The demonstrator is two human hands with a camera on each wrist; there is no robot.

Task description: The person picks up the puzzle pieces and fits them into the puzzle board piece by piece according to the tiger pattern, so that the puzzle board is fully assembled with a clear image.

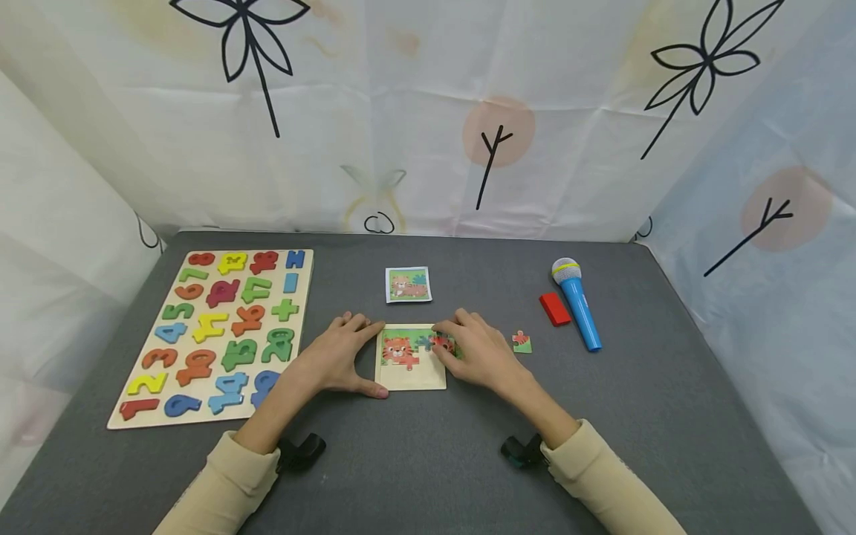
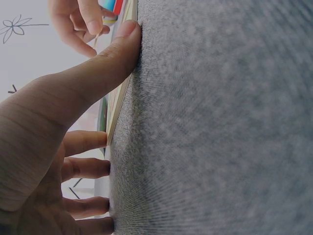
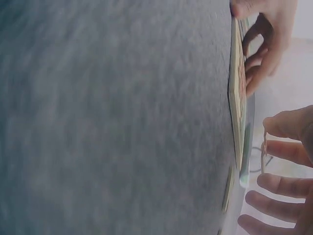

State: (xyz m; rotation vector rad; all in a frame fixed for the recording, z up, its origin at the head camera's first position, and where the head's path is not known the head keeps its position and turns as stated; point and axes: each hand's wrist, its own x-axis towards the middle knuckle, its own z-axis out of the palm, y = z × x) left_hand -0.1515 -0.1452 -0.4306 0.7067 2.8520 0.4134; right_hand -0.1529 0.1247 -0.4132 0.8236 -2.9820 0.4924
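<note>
A small wooden jigsaw board (image 1: pixel 412 380) with a tiger picture (image 1: pixel 397 348) lies on the grey table, part of its picture area bare wood. My left hand (image 1: pixel 344 357) rests at its left side, fingers spread, thumb at the near corner and index finger at the far corner. Over the board's right part, my right hand (image 1: pixel 478 349) pinches a thin jigsaw piece (image 3: pixel 264 152) between thumb and fingers. In the right wrist view that piece is held up above the board, seen edge-on. Another jigsaw piece (image 1: pixel 521 342), red and green, lies right of my right hand.
A picture card (image 1: pixel 409 284) lies behind the board. To the left is a large number puzzle board (image 1: pixel 304 297) with colourful numerals. At the right are a red block (image 1: pixel 555 309) and a blue toy microphone (image 1: pixel 580 305). Printed white cloth (image 1: pixel 414 148) walls the table's back and sides.
</note>
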